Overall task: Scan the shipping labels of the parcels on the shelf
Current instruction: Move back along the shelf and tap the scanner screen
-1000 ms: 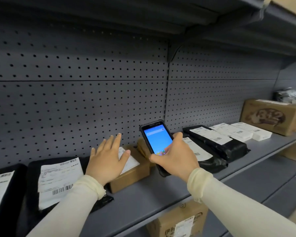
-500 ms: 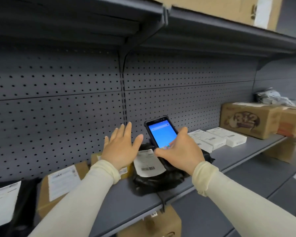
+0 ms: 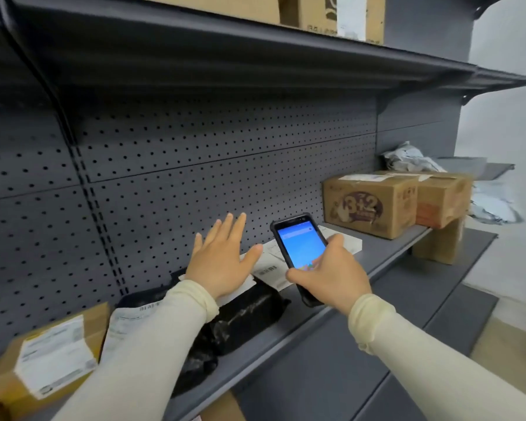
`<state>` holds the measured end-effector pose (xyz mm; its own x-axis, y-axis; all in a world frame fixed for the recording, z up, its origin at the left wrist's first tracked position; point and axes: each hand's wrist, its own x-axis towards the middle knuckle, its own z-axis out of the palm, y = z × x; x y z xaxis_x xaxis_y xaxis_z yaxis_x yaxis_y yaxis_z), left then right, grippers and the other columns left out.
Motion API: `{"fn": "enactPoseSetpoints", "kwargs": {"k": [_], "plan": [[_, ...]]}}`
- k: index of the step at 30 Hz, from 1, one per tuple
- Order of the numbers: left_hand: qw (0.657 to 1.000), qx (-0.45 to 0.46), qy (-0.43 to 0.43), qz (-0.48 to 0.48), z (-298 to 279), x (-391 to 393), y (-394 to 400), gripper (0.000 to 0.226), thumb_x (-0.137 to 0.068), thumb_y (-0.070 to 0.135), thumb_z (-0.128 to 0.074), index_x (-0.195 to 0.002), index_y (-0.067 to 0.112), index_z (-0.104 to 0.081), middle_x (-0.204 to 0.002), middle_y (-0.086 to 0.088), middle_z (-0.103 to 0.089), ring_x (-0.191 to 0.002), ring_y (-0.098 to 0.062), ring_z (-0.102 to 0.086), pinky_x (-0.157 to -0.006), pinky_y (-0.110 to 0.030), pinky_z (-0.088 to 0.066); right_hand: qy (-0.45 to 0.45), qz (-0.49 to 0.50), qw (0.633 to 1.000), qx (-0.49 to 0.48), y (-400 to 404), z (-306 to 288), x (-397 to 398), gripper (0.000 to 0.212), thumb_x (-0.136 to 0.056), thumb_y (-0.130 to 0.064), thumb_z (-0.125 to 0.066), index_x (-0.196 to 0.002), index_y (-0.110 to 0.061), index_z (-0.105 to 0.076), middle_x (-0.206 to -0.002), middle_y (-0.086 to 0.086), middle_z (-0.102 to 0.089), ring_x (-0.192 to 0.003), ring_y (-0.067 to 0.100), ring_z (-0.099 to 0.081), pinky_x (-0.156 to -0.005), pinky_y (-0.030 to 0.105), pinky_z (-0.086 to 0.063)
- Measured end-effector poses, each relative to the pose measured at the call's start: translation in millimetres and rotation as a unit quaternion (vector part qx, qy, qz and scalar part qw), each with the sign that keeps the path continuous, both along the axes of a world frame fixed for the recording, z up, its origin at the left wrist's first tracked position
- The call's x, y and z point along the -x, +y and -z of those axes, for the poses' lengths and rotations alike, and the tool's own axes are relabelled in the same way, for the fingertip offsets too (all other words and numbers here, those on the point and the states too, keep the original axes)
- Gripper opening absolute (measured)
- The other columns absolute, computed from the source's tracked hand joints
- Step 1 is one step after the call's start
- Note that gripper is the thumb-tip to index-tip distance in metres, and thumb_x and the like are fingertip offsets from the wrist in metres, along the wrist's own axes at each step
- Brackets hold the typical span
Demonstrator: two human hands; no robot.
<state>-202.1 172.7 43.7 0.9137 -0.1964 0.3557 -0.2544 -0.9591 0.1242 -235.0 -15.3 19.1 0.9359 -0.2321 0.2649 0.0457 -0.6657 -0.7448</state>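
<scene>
My right hand (image 3: 328, 276) grips a black handheld scanner (image 3: 299, 249) with a lit blue screen, held tilted above flat white parcels (image 3: 271, 265) with barcode labels. My left hand (image 3: 222, 259) is open, fingers spread, hovering over the white label end of a black plastic-wrapped parcel (image 3: 246, 314). Another black parcel with a white shipping label (image 3: 125, 329) lies to its left, partly behind my left sleeve. A brown box with a white label (image 3: 52, 363) sits at the far left of the grey shelf (image 3: 386, 253).
Two brown cartons (image 3: 368, 203) stand at the shelf's right end, with grey plastic mailers (image 3: 407, 159) behind them. A perforated grey back panel (image 3: 195, 165) closes the rear. An upper shelf carries cartons (image 3: 331, 16). A lower shelf (image 3: 362, 344) juts out below, with a box (image 3: 438, 247) on it.
The view and both hands have shifted right along the shelf. The scanner now hovers over the white flat parcels; my left hand moved from the small box past one black parcel onto another.
</scene>
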Motion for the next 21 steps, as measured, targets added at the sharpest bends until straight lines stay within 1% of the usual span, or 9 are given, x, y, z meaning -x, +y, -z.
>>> {"fn": "enactPoseSetpoints", "kwargs": {"k": [2,5,10,15,18,21], "plan": [[1.000,-0.001,-0.003,0.013,-1.1,-16.6,-14.0,0.070,-0.093,0.061,-0.020,-0.150,0.032,0.005,-0.160,0.005,0.006,-0.147,-0.016,0.004,-0.119,-0.046,0.000,0.003,0.014,1.000,-0.001,-14.2,1.3,-8.6,0.058,-0.065,-0.043,-0.076,-0.097,-0.015,-0.036,-0.085,-0.005,-0.058,-0.070,0.007,-0.055,-0.051,0.024,-0.036],[1.000,-0.003,-0.009,0.027,0.1,-43.3,-31.3,0.070,-0.093,0.061,-0.021,-0.151,0.031,0.005,-0.160,0.004,0.005,-0.148,-0.017,0.004,-0.119,-0.047,-0.001,0.004,0.032,0.999,0.016,-31.7,1.4,-26.4,0.057,-0.066,-0.042,-0.076,-0.097,-0.014,-0.036,-0.080,-0.007,-0.054,-0.067,0.002,-0.049,-0.050,0.024,-0.035],[0.999,-0.016,-0.025,0.033,-2.5,-99.7,-44.1,0.070,-0.093,0.061,-0.018,-0.151,0.030,0.006,-0.160,0.002,0.005,-0.148,-0.019,0.002,-0.118,-0.049,-0.003,0.006,0.046,0.998,0.040,-49.5,-5.5,-72.8,0.059,-0.067,-0.043,-0.078,-0.095,-0.014,-0.035,-0.077,-0.007,-0.053,-0.065,0.002,-0.049,-0.050,0.026,-0.037],[0.998,-0.035,-0.037,0.034,-2.3,-152.6,-51.2,0.069,-0.093,0.061,-0.018,-0.150,0.032,0.007,-0.161,0.001,0.001,-0.147,-0.023,-0.003,-0.118,-0.051,-0.008,0.018,0.050,0.997,0.061,-58.6,-7.0,-125.1,0.060,-0.064,-0.045,-0.077,-0.095,-0.015,-0.036,-0.084,-0.002,-0.060,-0.075,0.014,-0.061,-0.062,0.034,-0.052],[0.998,-0.044,-0.036,0.026,2.5,-176.7,-53.9,0.069,-0.093,0.061,-0.019,-0.150,0.031,0.007,-0.161,0.000,0.000,-0.147,-0.023,-0.004,-0.118,-0.052,-0.008,0.033,0.053,0.996,0.060,-61.0,-3.6,-150.1,0.059,-0.064,-0.045,-0.077,-0.095,-0.016,-0.035,-0.082,-0.003,-0.059,-0.074,0.013,-0.061,-0.064,0.035,-0.053],[0.998,-0.051,-0.029,0.021,10.4,-194.3,-56.4,0.069,-0.094,0.059,-0.019,-0.150,0.029,0.006,-0.160,-0.002,-0.001,-0.147,-0.023,-0.003,-0.117,-0.052,-0.008,0.043,0.058,0.995,0.064,-62.5,1.9,-168.6,0.060,-0.063,-0.044,-0.077,-0.095,-0.015,-0.035,-0.081,-0.002,-0.060,-0.072,0.012,-0.060,-0.061,0.033,-0.051]]}}
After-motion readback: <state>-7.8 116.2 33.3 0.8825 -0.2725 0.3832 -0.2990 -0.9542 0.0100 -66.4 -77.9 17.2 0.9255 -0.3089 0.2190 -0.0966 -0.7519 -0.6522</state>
